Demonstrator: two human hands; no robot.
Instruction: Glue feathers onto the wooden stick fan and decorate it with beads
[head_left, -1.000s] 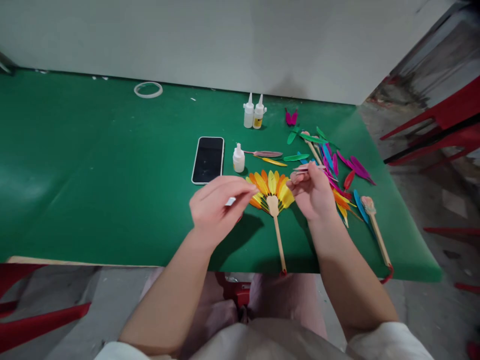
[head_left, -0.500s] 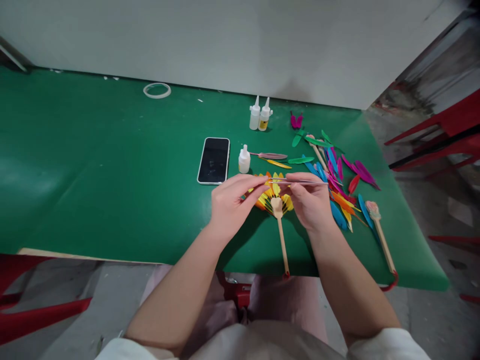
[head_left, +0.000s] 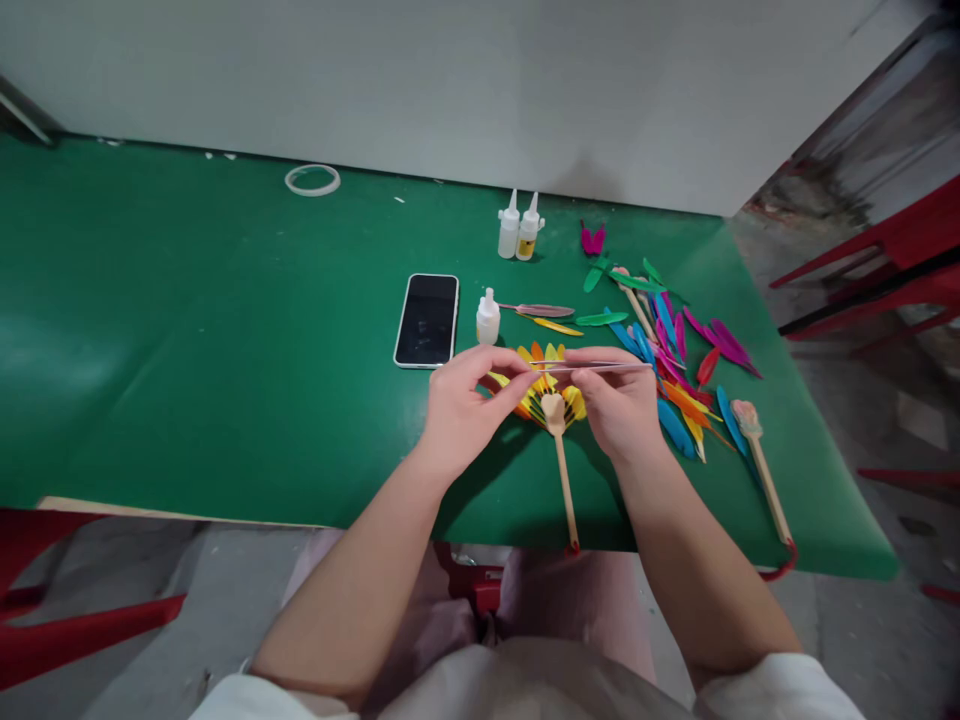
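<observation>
My right hand (head_left: 619, 400) is closed on a pair of slim metal tweezers (head_left: 600, 367), held level with the tips toward the left. Close to those tips, my left hand (head_left: 469, 405) pinches thumb and forefinger together; whatever is between them is too small to make out. Beneath both hands lies a fan of yellow and orange feathers (head_left: 553, 358), partly covered by the fingers. Its feathers spread from the heart-shaped head of a wooden stick (head_left: 559, 450), whose handle points toward me and ends in a red cord at the table edge.
A phone (head_left: 427, 320) and a small white bottle (head_left: 487, 318) are beyond my left hand. Two nozzle bottles (head_left: 517, 232) stand farther back. Loose coloured feathers (head_left: 667, 330) and another wooden stick (head_left: 761, 460) lie right. A white ring (head_left: 312, 180) rests on the green table (head_left: 225, 350).
The tweezers have dropped slightly, and their tips have shifted a little left toward my left fingers. My left thumb and forefinger have moved slightly. The fan stays in place.
</observation>
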